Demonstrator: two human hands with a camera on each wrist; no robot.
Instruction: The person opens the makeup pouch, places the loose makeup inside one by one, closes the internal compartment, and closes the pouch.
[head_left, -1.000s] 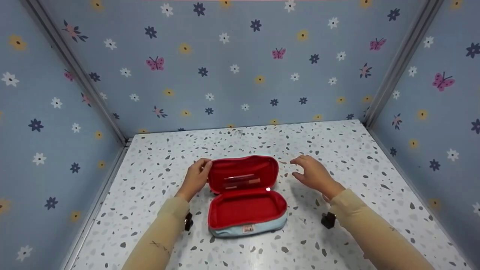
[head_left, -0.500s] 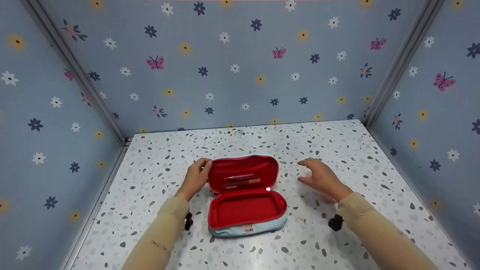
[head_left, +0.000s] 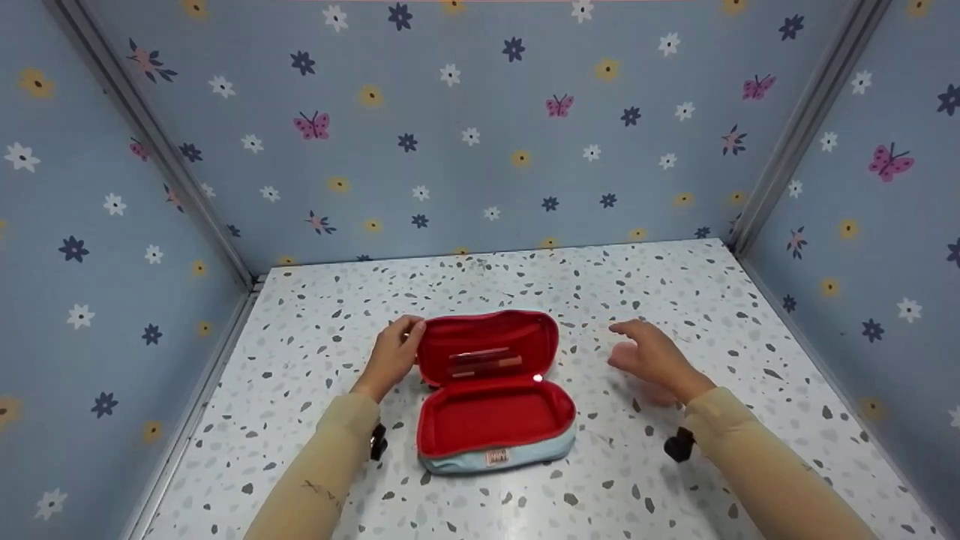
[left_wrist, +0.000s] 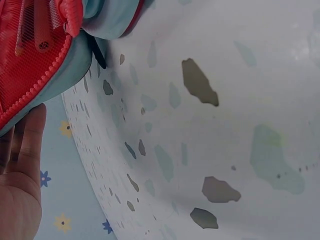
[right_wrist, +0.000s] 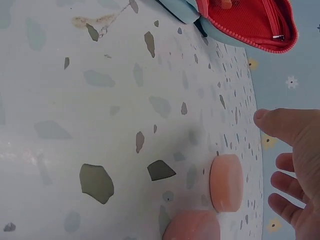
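Note:
A pencil case [head_left: 496,420], light blue outside and red inside, lies open in the middle of the table. Its lid [head_left: 487,334] is raised at the back, and pens [head_left: 484,364] show in the mesh pocket. My left hand [head_left: 388,356] holds the lid's left edge; in the left wrist view its fingertips are hidden behind the case. To the right of the case, my right hand [head_left: 660,364] hovers with loosely bent fingers, nothing between them. Two thick pink round pieces, one upright [right_wrist: 227,182] and one nearer the camera [right_wrist: 195,227], appear beside that hand in the right wrist view.
The white speckled tabletop [head_left: 315,300] meets a flower-patterned back wall [head_left: 480,165]. Side panels rise on the left [head_left: 112,300] and right [head_left: 862,247], with metal posts at the corners. A black wrist device [head_left: 679,445] sits under the right sleeve.
My right hand has drawn away to the right from the pencil case, and a pink piece shows more under it. The left hand and the case have stayed in place.

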